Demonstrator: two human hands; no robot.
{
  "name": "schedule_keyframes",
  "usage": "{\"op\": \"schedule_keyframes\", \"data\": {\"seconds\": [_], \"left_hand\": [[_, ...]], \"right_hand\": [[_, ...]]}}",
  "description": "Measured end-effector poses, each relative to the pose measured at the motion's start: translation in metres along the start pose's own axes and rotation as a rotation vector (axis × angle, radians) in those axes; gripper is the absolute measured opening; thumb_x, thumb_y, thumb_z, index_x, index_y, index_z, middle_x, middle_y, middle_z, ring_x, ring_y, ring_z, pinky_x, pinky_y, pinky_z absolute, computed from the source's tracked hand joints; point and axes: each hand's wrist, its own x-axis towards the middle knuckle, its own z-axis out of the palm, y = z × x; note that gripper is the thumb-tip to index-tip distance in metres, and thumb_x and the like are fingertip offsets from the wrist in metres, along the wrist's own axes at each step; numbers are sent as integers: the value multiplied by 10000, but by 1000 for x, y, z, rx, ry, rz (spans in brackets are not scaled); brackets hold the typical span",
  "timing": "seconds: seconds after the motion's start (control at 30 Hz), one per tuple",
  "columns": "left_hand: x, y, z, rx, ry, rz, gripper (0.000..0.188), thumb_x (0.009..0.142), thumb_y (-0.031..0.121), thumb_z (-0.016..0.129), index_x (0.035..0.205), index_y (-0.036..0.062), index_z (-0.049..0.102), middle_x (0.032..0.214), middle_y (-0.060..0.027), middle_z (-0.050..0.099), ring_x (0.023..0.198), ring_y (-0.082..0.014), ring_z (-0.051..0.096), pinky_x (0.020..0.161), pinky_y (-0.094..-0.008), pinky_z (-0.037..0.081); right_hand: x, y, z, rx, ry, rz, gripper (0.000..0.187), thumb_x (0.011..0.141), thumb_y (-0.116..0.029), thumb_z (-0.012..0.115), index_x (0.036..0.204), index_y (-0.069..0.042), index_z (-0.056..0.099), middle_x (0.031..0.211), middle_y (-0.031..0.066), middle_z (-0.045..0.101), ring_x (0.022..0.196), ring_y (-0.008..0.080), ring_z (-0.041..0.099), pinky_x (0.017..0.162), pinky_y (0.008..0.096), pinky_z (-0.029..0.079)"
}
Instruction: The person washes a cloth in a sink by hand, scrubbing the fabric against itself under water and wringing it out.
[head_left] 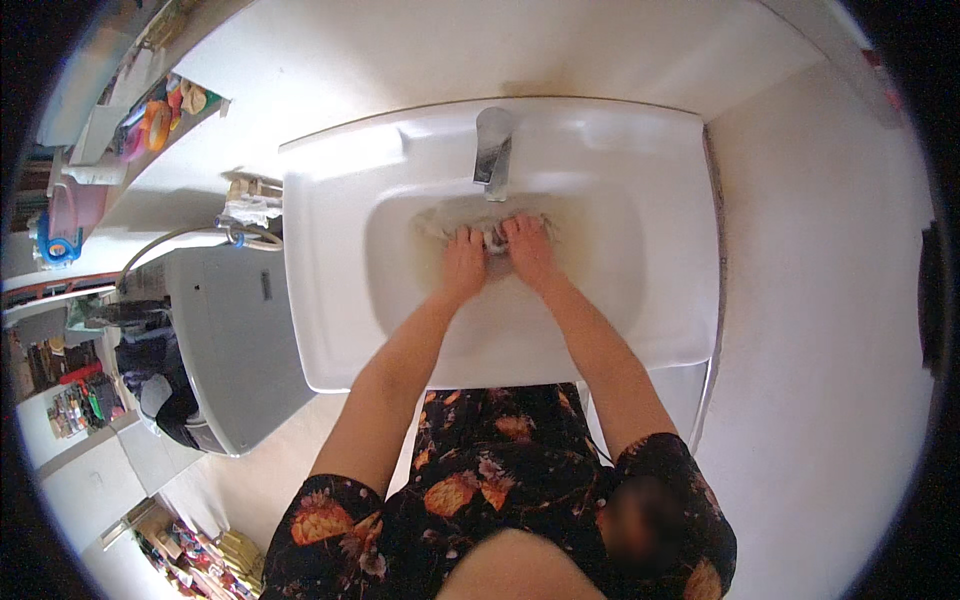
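A white washbasin (335, 260) stands in front of me with murky water in its bowl. In the water lies a wet greyish-white cloth (494, 238), partly bunched up below the tap. My left hand (464, 265) has its fingers curled into the cloth's left part. Close beside it, my right hand (530, 250) grips the right part, fingers bent over the fabric. Both hands are closed on it, knuckles up, with a small gap between them. Some of the cloth is hidden under the fingers and the cloudy water.
A chrome tap (491, 150) juts over the bowl just beyond my hands. To the left stands a grey washing machine (240, 335) with dark clothes (165, 395) at its far side. A hose (165, 240) bends behind it. A white wall (800, 300) runs along the right.
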Motion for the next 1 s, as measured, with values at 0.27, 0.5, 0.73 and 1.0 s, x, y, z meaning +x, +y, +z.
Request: {"op": "schedule_keyframes", "data": {"seconds": [0.27, 0.5, 0.73, 1.0], "left_hand": [[10, -93, -54, -679, -2, -284, 259, 847, 195, 596, 1032, 29, 522, 743, -158, 623, 677, -248, 592, 608, -386, 458], [15, -6, -159, -632, -155, -55, 272, 870, 220, 614, 1057, 36, 542, 802, -68, 577, 770, -147, 526, 665, -307, 446], [16, 47, -203, -834, -145, 91, 303, 914, 277, 560, 1026, -1, 603, 921, -46, 617, 839, -120, 534, 739, -282, 456], [-4, 41, -303, -1362, 270, -317, 306, 891, 250, 599, 1106, 32, 604, 953, -31, 634, 837, -106, 589, 751, -274, 502]], "right_hand": [[3, 57, -63, 104, -38, 129, 379, 699, -97, 618, 1064, -11, 561, 942, 158, 571, 875, 322, 574, 733, 412, 469], [22, -4, -189, 903, -139, 52, 220, 810, -109, 561, 1008, -15, 552, 899, 127, 587, 865, 234, 567, 754, 334, 440], [79, -71, -201, 1027, -60, -104, 262, 867, -232, 544, 1009, -14, 563, 897, 118, 614, 848, 180, 569, 762, 324, 448], [52, -57, -75, 808, -414, -203, 392, 782, -353, 690, 1000, -30, 647, 812, 66, 649, 736, 152, 591, 687, 330, 481]]}}
